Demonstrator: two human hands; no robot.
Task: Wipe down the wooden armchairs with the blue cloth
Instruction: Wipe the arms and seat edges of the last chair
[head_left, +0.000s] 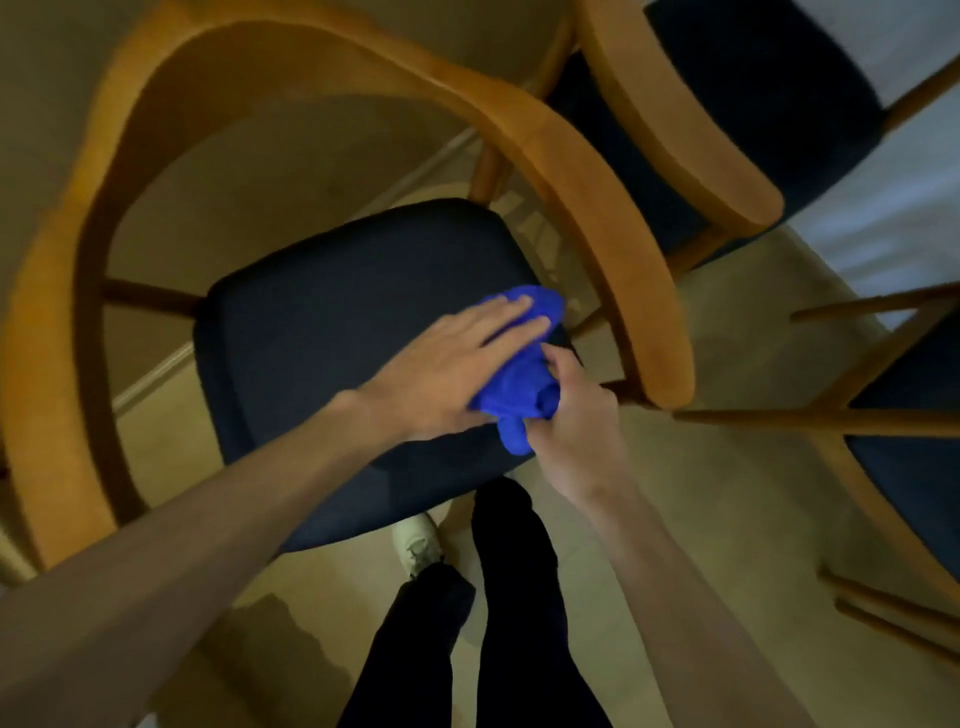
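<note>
Dim warm light falls on a pale beige floor; a thin baseboard strip crosses it.

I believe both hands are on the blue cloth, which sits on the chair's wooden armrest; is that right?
Not quite. The head view shows the left hand and right hand on the blue cloth, but it sits on the dark seat, not the armrest.

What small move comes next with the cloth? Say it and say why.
Probably gather the blue cloth into the right hand and move it onto the wooden armrest. The cloth lies bunched on the dark seat, pressed by the flat left hand.
</note>
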